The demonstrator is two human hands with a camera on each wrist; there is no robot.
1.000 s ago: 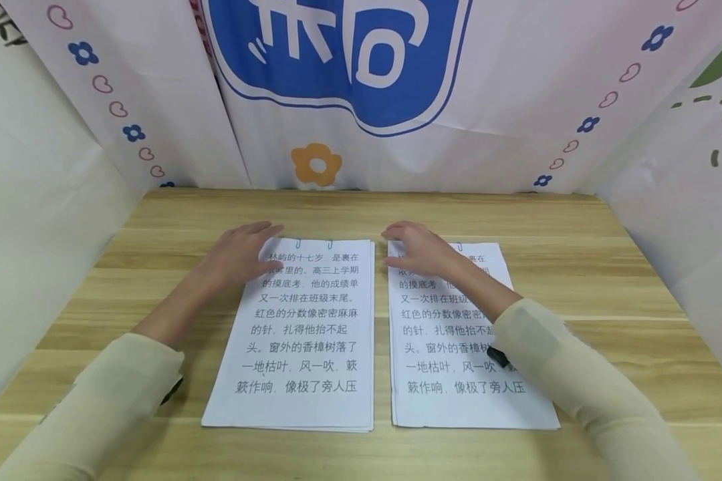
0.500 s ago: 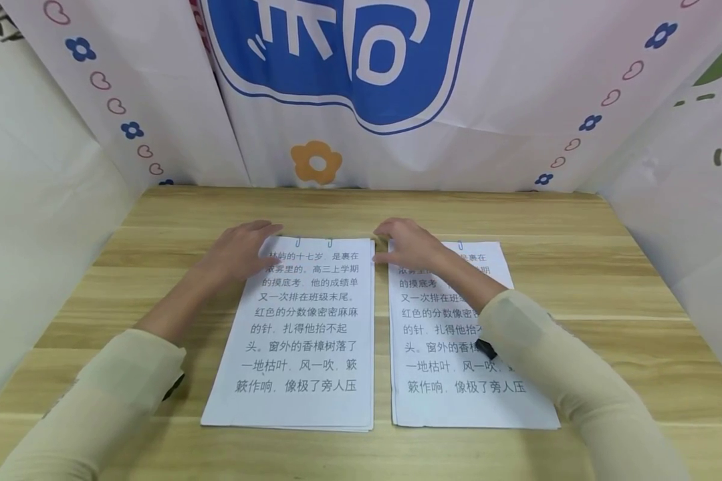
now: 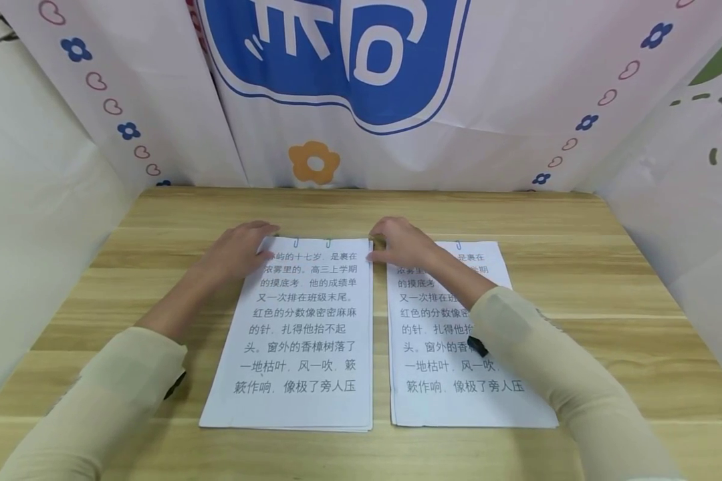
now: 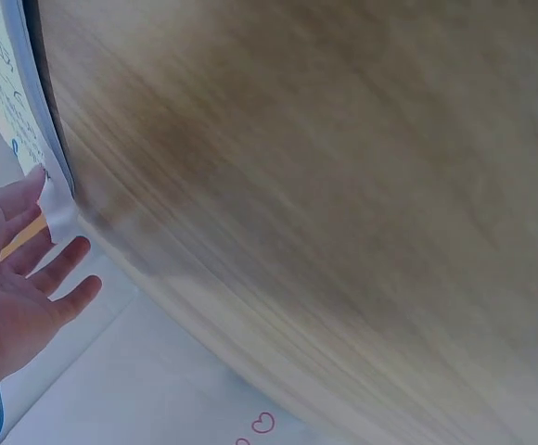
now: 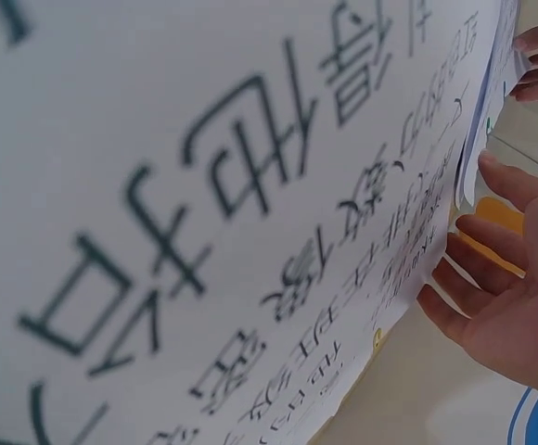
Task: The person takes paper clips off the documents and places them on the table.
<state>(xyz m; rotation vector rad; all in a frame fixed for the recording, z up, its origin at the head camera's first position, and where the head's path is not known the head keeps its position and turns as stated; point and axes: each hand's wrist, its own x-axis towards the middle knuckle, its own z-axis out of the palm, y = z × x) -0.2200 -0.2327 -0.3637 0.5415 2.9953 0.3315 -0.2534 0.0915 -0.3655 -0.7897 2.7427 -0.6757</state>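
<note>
Two stacks of printed paper lie side by side, the left stack [image 3: 303, 409] with two paper clips on its top edge and the right stack [image 3: 472, 410] with one clip showing. My left hand [image 3: 233, 255] is at the left stack's top left corner; in the left wrist view its thumb touches the sheets [image 4: 9, 88] and the fingers of that hand [image 4: 19, 297] are spread. My right hand [image 3: 406, 246] reaches over the right stack to the left stack's top right corner. In the right wrist view this hand [image 5: 524, 297] has relaxed, parted fingers; firm contact cannot be told.
The stacks rest on a wooden table [image 3: 614, 280]. Behind it hangs a white printed backdrop [image 3: 493, 153] with a blue sign and an orange flower [image 3: 299, 152]. White side panels [image 3: 42, 174] stand left and right. My right forearm covers part of the right stack.
My right hand has moved left, from the right stack's top left corner to the left stack's top right corner. My left hand stays at its corner, with little movement.
</note>
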